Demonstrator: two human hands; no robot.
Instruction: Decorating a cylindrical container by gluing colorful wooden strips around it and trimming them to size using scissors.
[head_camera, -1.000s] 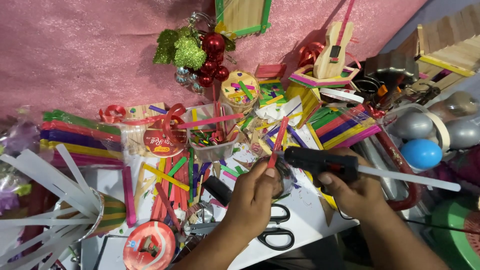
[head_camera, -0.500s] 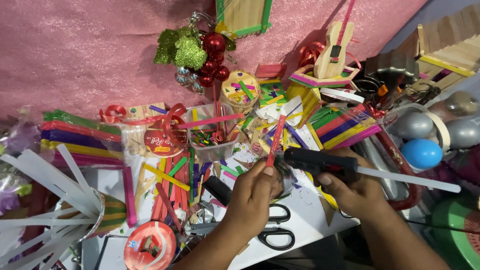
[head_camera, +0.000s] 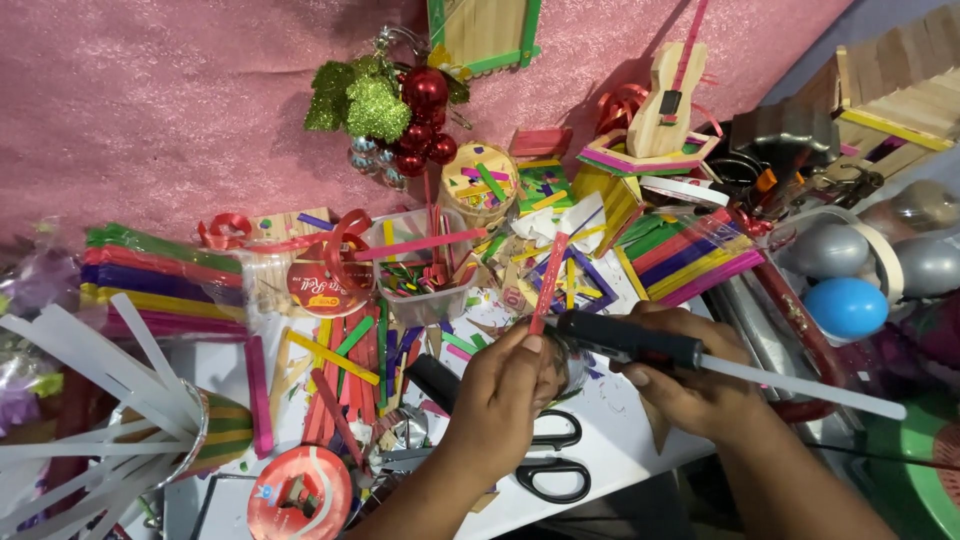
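Red stick (head_camera: 548, 285) is standing pinched in our left hand (head_camera: 500, 395); at three o'clock, our right hand (head_camera: 690, 385) is gripping the black glue gun (head_camera: 630, 338).

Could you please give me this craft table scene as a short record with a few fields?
left hand: left hand pinches a red craft stick, held upright
right hand: right hand grips a black glue gun with a white glue stick at its rear
gun tip: beside the stick's lower end
below hands: black-handled scissors on the white table
right edge: blue egg-shaped ball
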